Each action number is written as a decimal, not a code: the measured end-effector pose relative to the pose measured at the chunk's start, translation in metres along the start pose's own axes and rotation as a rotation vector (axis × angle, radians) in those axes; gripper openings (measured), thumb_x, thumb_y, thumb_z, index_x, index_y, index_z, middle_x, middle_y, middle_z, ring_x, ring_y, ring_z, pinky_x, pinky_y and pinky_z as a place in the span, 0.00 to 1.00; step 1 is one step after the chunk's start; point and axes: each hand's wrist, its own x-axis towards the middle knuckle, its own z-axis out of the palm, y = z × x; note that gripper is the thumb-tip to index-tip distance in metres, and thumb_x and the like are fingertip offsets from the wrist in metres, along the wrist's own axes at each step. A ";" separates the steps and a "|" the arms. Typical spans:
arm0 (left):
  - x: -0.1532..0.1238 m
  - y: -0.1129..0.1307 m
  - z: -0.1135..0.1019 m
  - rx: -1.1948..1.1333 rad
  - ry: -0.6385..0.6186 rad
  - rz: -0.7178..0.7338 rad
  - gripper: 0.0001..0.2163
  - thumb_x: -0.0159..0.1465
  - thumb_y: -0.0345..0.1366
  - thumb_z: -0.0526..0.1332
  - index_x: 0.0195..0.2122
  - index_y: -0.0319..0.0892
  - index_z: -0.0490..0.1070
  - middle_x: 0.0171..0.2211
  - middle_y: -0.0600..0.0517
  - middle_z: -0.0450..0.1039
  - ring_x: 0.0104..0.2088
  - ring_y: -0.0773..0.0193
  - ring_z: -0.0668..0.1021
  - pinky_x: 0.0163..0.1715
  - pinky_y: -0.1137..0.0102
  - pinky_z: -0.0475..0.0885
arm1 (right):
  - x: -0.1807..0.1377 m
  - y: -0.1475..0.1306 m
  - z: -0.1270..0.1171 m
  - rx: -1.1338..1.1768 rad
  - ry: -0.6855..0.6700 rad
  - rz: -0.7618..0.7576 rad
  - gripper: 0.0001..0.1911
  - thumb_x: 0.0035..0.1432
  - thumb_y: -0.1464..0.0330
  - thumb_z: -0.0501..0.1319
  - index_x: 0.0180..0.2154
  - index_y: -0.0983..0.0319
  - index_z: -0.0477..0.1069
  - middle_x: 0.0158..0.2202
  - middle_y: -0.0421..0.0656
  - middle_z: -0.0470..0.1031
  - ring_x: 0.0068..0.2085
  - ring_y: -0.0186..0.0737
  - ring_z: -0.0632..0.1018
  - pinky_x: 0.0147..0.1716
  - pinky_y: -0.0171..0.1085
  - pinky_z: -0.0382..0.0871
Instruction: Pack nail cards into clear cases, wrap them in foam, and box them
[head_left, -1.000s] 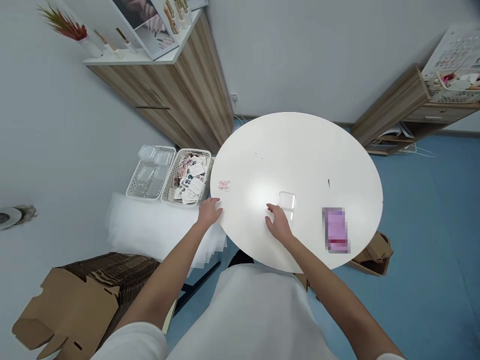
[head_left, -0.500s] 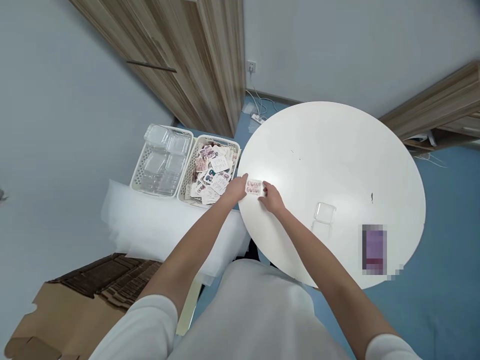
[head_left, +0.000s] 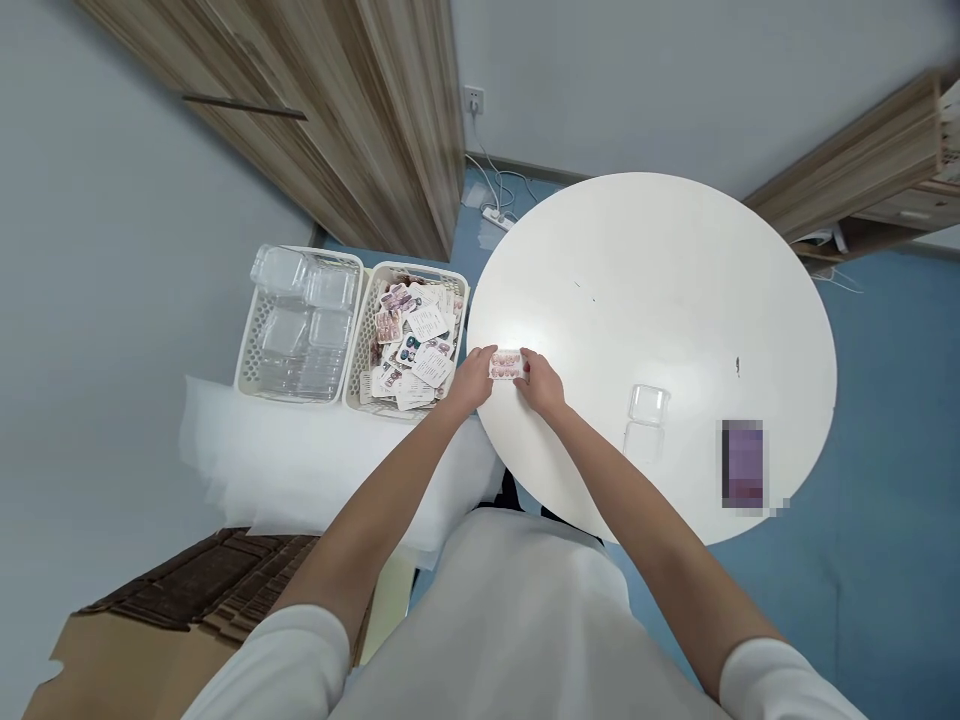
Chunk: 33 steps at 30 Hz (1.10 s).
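A small white card (head_left: 505, 365) bearing two rows of pink, nail-like pieces is held level between both hands, over the near left part of the round white table (head_left: 675, 280). My left hand (head_left: 474, 378) pinches its left edge with the fingers closed. On its right edge, my right hand (head_left: 541, 385) grips with thumb and fingers. A clear plastic case (head_left: 648, 404), its two halves folded open, lies on the table to the right of my hands. Just left of my left hand stands a white basket (head_left: 420, 269) heaped with similar cards.
Another white basket (head_left: 244, 345) holds stacked clear cases, left of the card basket. White sheet material (head_left: 300, 460) lies in front of both. A blurred purple item (head_left: 744, 462) sits at the table's right. Flattened cardboard (head_left: 142, 650) is at lower left; a power strip (head_left: 497, 218) lies behind.
My right hand has closed in on the card's right edge, where its fingers were looser before. The whole view has shifted slightly.
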 end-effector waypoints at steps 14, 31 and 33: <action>-0.039 0.040 0.033 -0.275 0.060 0.241 0.30 0.52 0.25 0.58 0.57 0.43 0.52 0.37 0.51 0.64 0.32 0.68 0.71 0.37 0.68 0.71 | -0.083 0.041 -0.028 0.196 0.150 -0.145 0.37 0.53 0.72 0.53 0.60 0.56 0.38 0.40 0.44 0.60 0.34 0.37 0.67 0.37 0.41 0.67; -0.077 0.167 0.126 -0.052 -0.202 0.326 0.29 0.51 0.33 0.63 0.54 0.46 0.56 0.44 0.48 0.63 0.42 0.59 0.69 0.41 0.63 0.67 | -0.204 0.186 -0.079 0.308 0.115 -0.062 0.33 0.51 0.68 0.57 0.57 0.54 0.49 0.40 0.43 0.63 0.40 0.40 0.67 0.41 0.44 0.66; -0.070 0.177 0.133 0.025 -0.184 0.334 0.29 0.50 0.34 0.64 0.53 0.46 0.58 0.44 0.47 0.62 0.44 0.57 0.67 0.43 0.62 0.66 | -0.200 0.199 -0.083 0.256 0.134 -0.045 0.33 0.49 0.67 0.59 0.56 0.55 0.51 0.43 0.44 0.62 0.46 0.43 0.65 0.45 0.46 0.63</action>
